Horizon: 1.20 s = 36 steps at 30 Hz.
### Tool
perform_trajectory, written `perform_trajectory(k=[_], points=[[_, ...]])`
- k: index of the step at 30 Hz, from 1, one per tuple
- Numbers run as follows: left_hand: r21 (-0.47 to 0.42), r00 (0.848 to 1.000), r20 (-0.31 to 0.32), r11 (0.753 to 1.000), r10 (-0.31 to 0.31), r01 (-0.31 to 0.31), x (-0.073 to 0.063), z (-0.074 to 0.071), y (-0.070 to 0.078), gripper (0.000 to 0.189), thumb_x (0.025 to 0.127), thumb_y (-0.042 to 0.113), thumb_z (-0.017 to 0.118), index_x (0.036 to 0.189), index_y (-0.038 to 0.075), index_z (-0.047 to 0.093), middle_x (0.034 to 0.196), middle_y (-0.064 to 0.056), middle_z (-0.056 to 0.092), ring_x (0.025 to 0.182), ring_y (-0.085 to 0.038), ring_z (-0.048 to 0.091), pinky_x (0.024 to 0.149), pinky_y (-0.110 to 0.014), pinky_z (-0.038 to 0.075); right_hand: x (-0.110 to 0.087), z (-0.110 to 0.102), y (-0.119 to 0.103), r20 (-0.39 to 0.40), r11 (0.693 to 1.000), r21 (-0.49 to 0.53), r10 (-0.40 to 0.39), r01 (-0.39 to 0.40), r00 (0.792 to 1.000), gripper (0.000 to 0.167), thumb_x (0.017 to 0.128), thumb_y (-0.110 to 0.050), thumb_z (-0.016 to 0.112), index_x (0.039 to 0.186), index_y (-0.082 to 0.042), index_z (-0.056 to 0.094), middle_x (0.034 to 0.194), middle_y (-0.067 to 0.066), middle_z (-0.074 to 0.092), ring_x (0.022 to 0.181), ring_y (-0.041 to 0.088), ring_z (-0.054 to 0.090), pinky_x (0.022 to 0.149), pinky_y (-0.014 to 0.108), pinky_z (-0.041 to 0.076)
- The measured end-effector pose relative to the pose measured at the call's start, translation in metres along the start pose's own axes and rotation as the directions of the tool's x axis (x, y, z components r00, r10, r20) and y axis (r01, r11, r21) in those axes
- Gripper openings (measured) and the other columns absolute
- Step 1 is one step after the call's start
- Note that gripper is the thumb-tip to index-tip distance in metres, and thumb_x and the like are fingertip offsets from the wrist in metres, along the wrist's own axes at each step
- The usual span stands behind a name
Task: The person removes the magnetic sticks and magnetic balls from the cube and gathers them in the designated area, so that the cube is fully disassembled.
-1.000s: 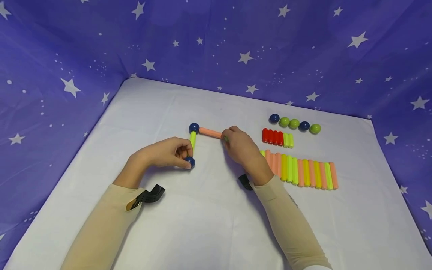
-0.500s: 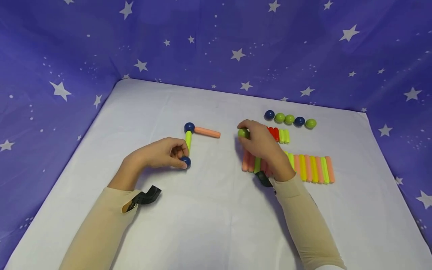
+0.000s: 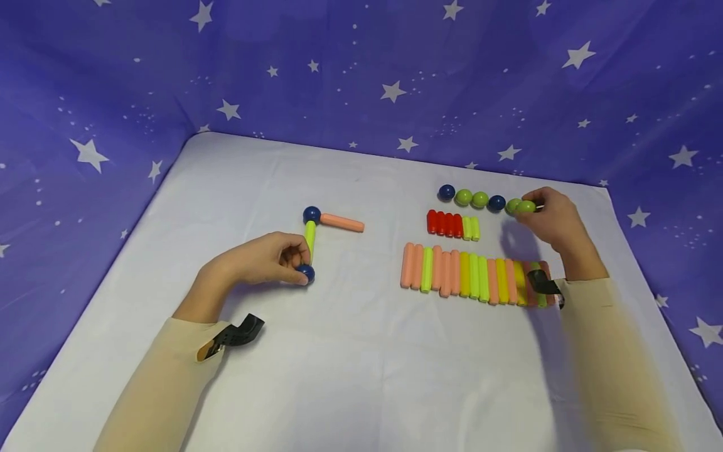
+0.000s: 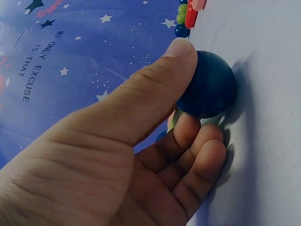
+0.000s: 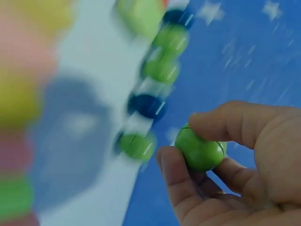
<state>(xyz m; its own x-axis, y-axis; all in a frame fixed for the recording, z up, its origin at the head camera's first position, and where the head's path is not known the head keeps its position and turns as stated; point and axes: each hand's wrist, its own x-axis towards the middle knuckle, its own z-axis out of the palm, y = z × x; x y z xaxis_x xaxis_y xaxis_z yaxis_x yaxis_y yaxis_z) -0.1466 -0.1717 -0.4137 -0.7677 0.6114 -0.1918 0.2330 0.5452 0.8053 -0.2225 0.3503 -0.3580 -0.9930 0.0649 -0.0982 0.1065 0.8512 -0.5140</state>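
Observation:
My left hand (image 3: 268, 258) pinches a dark blue ball (image 4: 211, 84) between thumb and fingers, low at the white table. A lime-green stick (image 3: 310, 238) runs from that ball up to a second blue ball (image 3: 312, 215). From the second ball a salmon stick (image 3: 342, 223) points right, its far end bare. At the back right my right hand (image 3: 556, 220) holds a green ball (image 5: 200, 148) between thumb and fingers. In the head view this ball overlaps the last green ball (image 3: 513, 206) of a row; the right wrist view shows a gap between the two.
Blue and green balls (image 3: 480, 199) stand in a row at the back right. In front of them lie short red sticks (image 3: 445, 224) and two short lime ones. Nearer lies a long row of salmon, lime and yellow sticks (image 3: 446, 273), partly under the right wrist. A starry purple cloth (image 3: 361, 81) backs the table.
My right hand has left the salmon stick's end and moved far right to the ball row, carrying the green ball away from it. The left hand keeps its hold.

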Motion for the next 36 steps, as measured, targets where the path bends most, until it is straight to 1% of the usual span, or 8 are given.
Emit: perform_trajectory(k=[3, 7, 9, 12, 14, 21, 31, 36], points=[[-0.009, 1.000, 0.000, 1.000, 0.000, 0.000, -0.001, 0.000, 0.000, 0.031, 0.079, 0.025, 0.083, 0.097, 0.013, 0.062, 0.084, -0.004, 0.057, 0.076, -0.020, 0.053, 0.067, -0.031, 0.046, 0.014, -0.009, 0.024, 0.018, 0.996, -0.042, 0.085, -0.085, 0.996, 0.052, 0.090, -0.022, 0.064, 0.129, 0.007, 0.045, 0.122, 0.028, 0.045, 0.101, 0.041, 0.046, 0.080, 0.051, 0.047], [-0.024, 1.000, 0.003, 1.000, 0.004, -0.004, -0.001, 0.000, 0.000, 0.031, 0.079, 0.025, 0.084, 0.097, 0.013, 0.062, 0.084, -0.005, 0.057, 0.075, -0.020, 0.052, 0.066, -0.030, 0.045, 0.032, -0.012, 0.048, 0.064, 0.974, -0.115, 0.202, -0.194, 0.977, 0.054, 0.090, -0.027, 0.068, 0.128, 0.006, 0.047, 0.123, 0.028, 0.046, 0.102, 0.043, 0.044, 0.084, 0.056, 0.046], [-0.028, 1.000, 0.005, 1.000, 0.005, -0.005, -0.001, 0.001, 0.000, 0.031, 0.079, 0.025, 0.084, 0.097, 0.013, 0.062, 0.084, -0.005, 0.057, 0.075, -0.020, 0.052, 0.066, -0.029, 0.046, 0.040, -0.011, 0.057, 0.065, 0.969, -0.124, 0.224, -0.215, 0.972, 0.052, 0.091, -0.024, 0.068, 0.128, 0.006, 0.048, 0.125, 0.028, 0.046, 0.103, 0.043, 0.044, 0.088, 0.057, 0.045], [-0.035, 1.000, 0.006, 0.999, 0.005, -0.005, -0.001, 0.001, 0.000, 0.031, 0.079, 0.023, 0.084, 0.097, 0.013, 0.062, 0.084, -0.005, 0.056, 0.075, -0.020, 0.052, 0.066, -0.029, 0.046, 0.050, -0.010, 0.066, 0.059, 0.973, -0.095, 0.216, -0.210, 0.975, 0.051, 0.091, -0.017, 0.068, 0.130, 0.005, 0.045, 0.129, 0.029, 0.043, 0.106, 0.044, 0.043, 0.094, 0.060, 0.042], [-0.039, 1.000, 0.005, 0.999, 0.004, -0.004, -0.001, 0.000, 0.001, 0.030, 0.079, 0.022, 0.084, 0.097, 0.012, 0.062, 0.084, -0.005, 0.057, 0.076, -0.020, 0.052, 0.066, -0.029, 0.046, 0.054, -0.008, 0.068, 0.050, 0.979, -0.081, 0.194, -0.189, 0.980, 0.051, 0.090, -0.013, 0.068, 0.131, 0.005, 0.043, 0.131, 0.030, 0.042, 0.108, 0.044, 0.043, 0.096, 0.061, 0.040], [-0.057, 1.000, 0.003, 0.998, -0.003, 0.003, 0.000, -0.001, 0.001, 0.031, 0.079, 0.022, 0.084, 0.097, 0.011, 0.061, 0.083, -0.006, 0.056, 0.075, -0.020, 0.051, 0.065, -0.029, 0.045, 0.061, -0.005, 0.067, 0.054, 0.989, -0.064, 0.135, -0.132, 0.989, 0.053, 0.091, -0.012, 0.067, 0.134, 0.006, 0.041, 0.133, 0.031, 0.040, 0.113, 0.046, 0.041, 0.097, 0.062, 0.038], [-0.061, 1.000, -0.001, 0.998, 0.017, -0.017, 0.000, 0.000, 0.001, 0.031, 0.079, 0.022, 0.084, 0.097, 0.010, 0.061, 0.082, -0.006, 0.055, 0.073, -0.019, 0.050, 0.063, -0.029, 0.044, 0.059, -0.006, 0.063, 0.058, 0.989, -0.059, 0.138, -0.134, 0.989, 0.057, 0.092, -0.014, 0.067, 0.138, 0.004, 0.038, 0.137, 0.031, 0.039, 0.117, 0.046, 0.040, 0.098, 0.062, 0.037], [-0.050, 1.000, -0.006, 0.999, 0.008, -0.009, 0.001, 0.001, 0.001, 0.030, 0.079, 0.021, 0.083, 0.096, 0.009, 0.062, 0.082, -0.005, 0.055, 0.074, -0.019, 0.051, 0.065, -0.029, 0.044, 0.054, -0.009, 0.060, 0.058, 0.990, -0.055, 0.129, -0.126, 0.990, 0.059, 0.092, -0.015, 0.066, 0.140, 0.003, 0.038, 0.140, 0.031, 0.039, 0.119, 0.048, 0.040, 0.097, 0.063, 0.038]])
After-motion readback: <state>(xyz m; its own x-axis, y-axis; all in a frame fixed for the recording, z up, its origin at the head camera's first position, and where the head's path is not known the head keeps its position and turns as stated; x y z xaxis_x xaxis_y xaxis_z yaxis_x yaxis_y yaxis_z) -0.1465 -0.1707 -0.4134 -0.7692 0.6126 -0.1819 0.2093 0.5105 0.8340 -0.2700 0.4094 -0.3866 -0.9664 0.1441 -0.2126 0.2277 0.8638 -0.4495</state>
